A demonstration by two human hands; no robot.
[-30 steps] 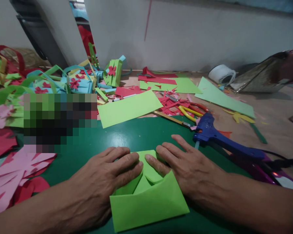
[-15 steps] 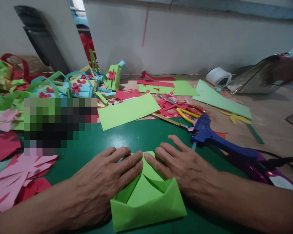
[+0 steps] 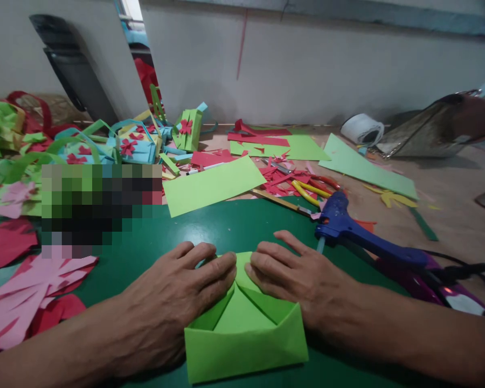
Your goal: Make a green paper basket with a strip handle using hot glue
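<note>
Paper pocket [image 3: 242, 318], green, is pressed to tabletop [image 3: 157, 234] at its far end [image 3: 244, 258] by left hand [image 3: 173, 293] and right hand [image 3: 303, 277], equally near, fingers bunched (pinch can't be told), raised wall [image 3: 246, 353] bodyward, long axis crosswise.

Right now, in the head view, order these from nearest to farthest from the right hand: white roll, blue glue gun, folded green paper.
1. Folded green paper, touching the right hand.
2. Blue glue gun, beyond, to its right.
3. White roll, far back by the wall.
</note>
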